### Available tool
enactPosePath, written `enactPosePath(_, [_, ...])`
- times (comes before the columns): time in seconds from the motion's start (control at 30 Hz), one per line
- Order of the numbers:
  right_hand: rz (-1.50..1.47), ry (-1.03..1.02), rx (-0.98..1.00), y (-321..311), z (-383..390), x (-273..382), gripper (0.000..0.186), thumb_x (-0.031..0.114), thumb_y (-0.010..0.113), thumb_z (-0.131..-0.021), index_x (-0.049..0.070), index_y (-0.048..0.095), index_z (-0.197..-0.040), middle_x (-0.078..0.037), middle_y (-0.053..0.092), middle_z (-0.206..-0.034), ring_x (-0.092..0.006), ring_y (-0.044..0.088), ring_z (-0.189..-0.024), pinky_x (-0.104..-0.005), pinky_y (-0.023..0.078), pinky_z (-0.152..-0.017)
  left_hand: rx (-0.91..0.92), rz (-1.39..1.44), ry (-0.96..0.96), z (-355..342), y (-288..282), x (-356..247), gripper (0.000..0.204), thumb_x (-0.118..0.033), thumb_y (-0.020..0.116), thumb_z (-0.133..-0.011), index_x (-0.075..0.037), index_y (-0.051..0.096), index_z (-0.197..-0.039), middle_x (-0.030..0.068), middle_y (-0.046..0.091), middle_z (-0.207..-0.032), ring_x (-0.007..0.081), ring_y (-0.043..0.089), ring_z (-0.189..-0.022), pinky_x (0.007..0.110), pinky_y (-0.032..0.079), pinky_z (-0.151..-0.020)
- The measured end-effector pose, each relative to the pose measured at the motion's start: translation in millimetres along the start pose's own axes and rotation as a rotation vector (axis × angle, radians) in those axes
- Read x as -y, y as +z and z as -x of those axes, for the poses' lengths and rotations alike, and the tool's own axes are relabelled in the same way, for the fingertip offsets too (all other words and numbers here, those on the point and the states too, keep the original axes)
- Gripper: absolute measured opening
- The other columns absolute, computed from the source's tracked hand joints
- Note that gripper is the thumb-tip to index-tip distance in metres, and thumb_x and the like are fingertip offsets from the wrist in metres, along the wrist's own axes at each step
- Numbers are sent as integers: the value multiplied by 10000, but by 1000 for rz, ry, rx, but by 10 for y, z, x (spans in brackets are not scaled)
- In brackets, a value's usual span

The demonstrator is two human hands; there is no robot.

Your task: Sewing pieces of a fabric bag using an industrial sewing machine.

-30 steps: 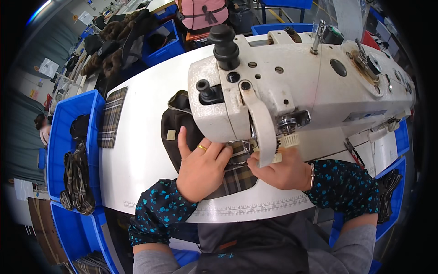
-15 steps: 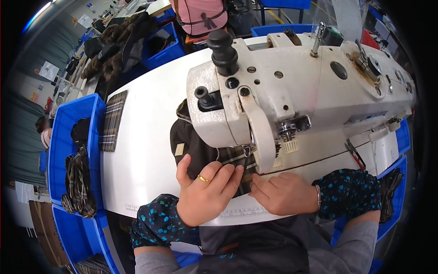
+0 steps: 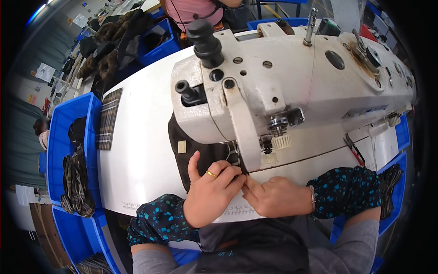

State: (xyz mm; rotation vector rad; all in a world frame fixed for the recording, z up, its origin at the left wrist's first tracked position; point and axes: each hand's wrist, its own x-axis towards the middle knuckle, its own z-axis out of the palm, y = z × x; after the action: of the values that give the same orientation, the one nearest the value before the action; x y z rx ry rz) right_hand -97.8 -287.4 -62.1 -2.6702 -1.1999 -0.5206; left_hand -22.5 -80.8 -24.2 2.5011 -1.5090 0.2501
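A dark brown fabric piece [image 3: 180, 165] with a small cream patch [image 3: 182, 146] lies under the head of a white sewing machine [image 3: 292, 86]. Along its right part a metal-toothed zipper [image 3: 239, 159] runs by the presser area, which the machine partly hides. My left hand [image 3: 211, 194], with a gold ring, is closed, its fingertips pinching the fabric by the zipper and its little finger raised. Close against it, my right hand [image 3: 279, 196] pinches the near edge of the same fabric. The fingertips of both hands nearly meet, hiding the edge between them.
Blue bins [image 3: 54, 146] with plaid and dark cloth stand left of the white table [image 3: 137, 150]. A folded plaid cloth [image 3: 108, 119] lies at its left edge. Red-and-black thread snips [image 3: 354, 150] rest on the right. Another person in pink [image 3: 194, 11] sits beyond the machine.
My fingertips have closed together at the fabric's near edge. The plaid section seen beside them before is now mostly covered, and more zipper shows. The view has shifted slightly.
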Motion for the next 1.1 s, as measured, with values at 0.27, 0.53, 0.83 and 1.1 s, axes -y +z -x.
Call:
enactPosePath(0.27, [31,1,40,-43,4,49,388,178,607,-810,-136,717,-1012,-332,706,-1012,-122,612,-535,-251,431,-413,34,104,-8,-3,63,16,268,-162,660,-814,-157,742,-1070,-62,681,-1138,144,597,-1145,647,246,-1138])
enactPosePath(0.53, [50,-33,2,-64,10,92,374,168,601,-794,-122,728,-994,-329,717,-966,-114,577,-479,-253,408,-408,36,108,2,-7,120,2,308,-117,714,-764,-167,765,-1064,-70,705,-1156,174,624,-1155,601,280,-1123])
enactPosePath(0.83, [62,-32,-29,-3,-24,2,365,163,596,-819,-115,712,-1026,-321,717,-992,-118,574,-481,-253,412,-403,40,81,38,-75,153,96,314,-139,689,-779,-146,753,-1087,-49,685,-1172,174,597,-1166,594,320,-1104])
enactPosePath(1.1, [78,88,-26,157,-94,-185,400,146,616,-847,-85,697,-1163,-275,705,-1147,-121,601,-549,-260,471,-436,-21,78,-8,-254,280,337,359,-141,731,-733,-144,766,-1091,-50,674,-1111,177,602,-1107,515,362,-1065])
